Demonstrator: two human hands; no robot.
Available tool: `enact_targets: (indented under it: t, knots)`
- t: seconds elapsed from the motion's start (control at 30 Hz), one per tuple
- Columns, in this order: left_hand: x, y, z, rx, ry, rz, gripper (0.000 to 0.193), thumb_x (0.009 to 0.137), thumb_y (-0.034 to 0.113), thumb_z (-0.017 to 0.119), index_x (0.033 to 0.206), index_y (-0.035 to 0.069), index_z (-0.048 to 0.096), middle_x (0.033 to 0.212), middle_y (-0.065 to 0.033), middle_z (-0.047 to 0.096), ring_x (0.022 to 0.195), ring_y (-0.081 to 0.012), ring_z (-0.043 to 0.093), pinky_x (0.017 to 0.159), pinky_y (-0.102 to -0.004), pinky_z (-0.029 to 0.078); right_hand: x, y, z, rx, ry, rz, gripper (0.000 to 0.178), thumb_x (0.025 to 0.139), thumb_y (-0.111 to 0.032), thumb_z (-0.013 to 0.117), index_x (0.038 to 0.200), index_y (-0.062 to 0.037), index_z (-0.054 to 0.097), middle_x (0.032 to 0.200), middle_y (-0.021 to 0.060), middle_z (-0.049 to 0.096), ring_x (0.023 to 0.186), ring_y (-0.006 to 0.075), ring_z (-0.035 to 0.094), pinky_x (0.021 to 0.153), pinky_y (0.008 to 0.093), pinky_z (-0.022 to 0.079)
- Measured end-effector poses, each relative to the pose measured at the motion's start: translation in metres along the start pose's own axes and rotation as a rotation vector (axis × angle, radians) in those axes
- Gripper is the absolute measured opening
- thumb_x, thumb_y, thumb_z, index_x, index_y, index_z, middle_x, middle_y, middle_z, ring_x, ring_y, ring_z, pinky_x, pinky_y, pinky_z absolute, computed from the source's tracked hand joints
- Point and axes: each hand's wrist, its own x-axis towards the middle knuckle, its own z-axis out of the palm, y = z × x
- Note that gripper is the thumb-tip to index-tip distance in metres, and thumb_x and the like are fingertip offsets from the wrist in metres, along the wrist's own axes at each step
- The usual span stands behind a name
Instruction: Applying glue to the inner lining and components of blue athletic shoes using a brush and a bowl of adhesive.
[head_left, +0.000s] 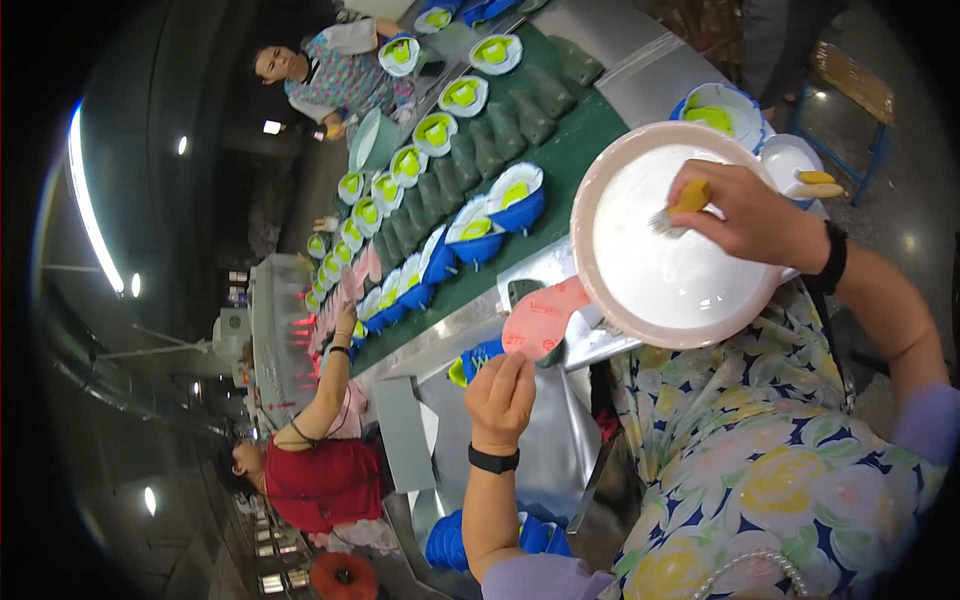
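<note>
My left hand [500, 402] pinches the edge of a pink insole [545, 318] with red marks on it. The insole's other end reaches to the rim of a pale pink basin [584, 262]. White liquid [665, 285] fills much of that basin. Over it, my right hand [738, 212] is closed round a brush with a yellow handle [692, 198], its pale bristles at or just above the liquid. I cannot tell whether they touch it. A dark shoe last [524, 290] shows partly behind the insole.
A green conveyor belt [560, 135] carries blue-and-white shoe uppers [518, 195] and dark lasts [505, 125]. A person in red [325, 480] reaches over the belt; another person [345, 70] stands beyond it. Near the basin are a white tub [785, 158] and a stool [850, 85]. Blue uppers [455, 540] lie below.
</note>
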Motion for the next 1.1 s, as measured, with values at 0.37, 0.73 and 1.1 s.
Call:
enact_targets:
  t: [0.37, 0.73, 1.1]
  knots:
    - [0.043, 0.007, -0.029, 0.147, -0.014, 0.106, 0.015, 0.073, -0.003, 0.071, 0.088, 0.001, 0.069, 0.098, -0.0108, 0.067, 0.083, -0.0272, 0.068, 0.069, -0.0337, 0.056, 0.019, -0.044, 0.017, 0.389, 0.137, -0.071, 0.020, 0.091, -0.016, 0.068, 0.101, -0.0014, 0.060, 0.090, 0.0136, 0.070, 0.082, 0.0265, 0.069, 0.075, 0.0334, 0.054]
    - [0.069, 0.030, 0.011, 0.057, 0.169, 0.049, 0.016, 0.074, -0.007, 0.073, 0.087, 0.000, 0.067, 0.095, -0.0107, 0.067, 0.079, -0.0267, 0.069, 0.066, -0.0341, 0.057, 0.003, -0.044, 0.025, 0.474, 0.184, -0.169, 0.020, 0.090, -0.017, 0.071, 0.102, -0.0034, 0.062, 0.093, 0.0123, 0.070, 0.085, 0.0283, 0.069, 0.077, 0.0357, 0.052]
    - [0.067, 0.037, 0.004, 0.068, 0.238, 0.008, 0.018, 0.075, -0.010, 0.074, 0.084, 0.003, 0.067, 0.091, -0.0088, 0.066, 0.073, -0.0260, 0.066, 0.063, -0.0341, 0.055, -0.010, 0.012, 0.004, 0.320, 0.285, 0.074, 0.019, 0.089, -0.016, 0.071, 0.097, -0.0001, 0.064, 0.085, 0.0148, 0.069, 0.077, 0.0250, 0.069, 0.071, 0.0333, 0.053]
